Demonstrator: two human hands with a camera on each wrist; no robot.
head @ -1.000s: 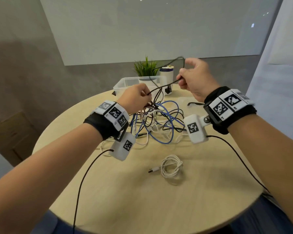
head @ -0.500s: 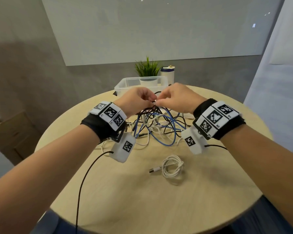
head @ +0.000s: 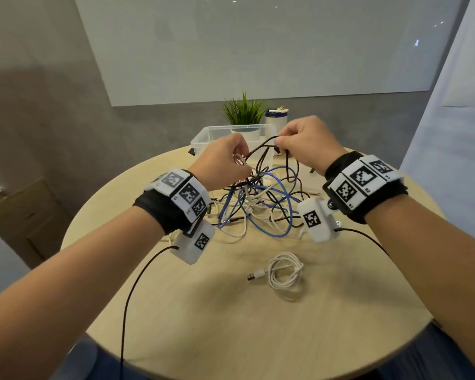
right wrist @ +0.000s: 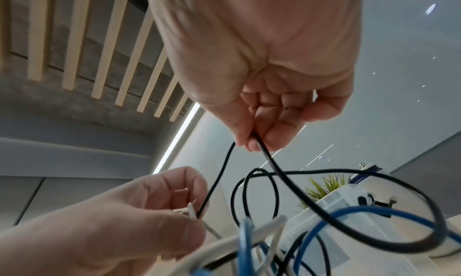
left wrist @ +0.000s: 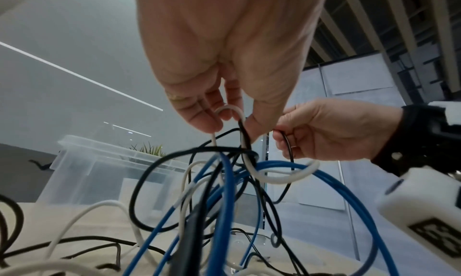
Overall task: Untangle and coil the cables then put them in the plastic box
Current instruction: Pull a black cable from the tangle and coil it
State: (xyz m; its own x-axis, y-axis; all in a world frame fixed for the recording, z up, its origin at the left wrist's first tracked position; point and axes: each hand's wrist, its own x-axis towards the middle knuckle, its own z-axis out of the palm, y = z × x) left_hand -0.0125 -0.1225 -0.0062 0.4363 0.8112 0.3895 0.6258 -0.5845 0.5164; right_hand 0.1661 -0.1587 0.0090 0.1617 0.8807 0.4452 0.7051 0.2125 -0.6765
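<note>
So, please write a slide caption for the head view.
Left hand and right hand pull a thin black cable from the tangle.

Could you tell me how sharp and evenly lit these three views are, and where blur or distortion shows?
Head view: evenly lit, sharp; table edge bowed by the wide lens, soft shadow under the coiled white cable. Left wrist view: left hand clear, nearest blue cable blurred. Right wrist view: right hand slightly soft, foreground cables smeared.
</note>
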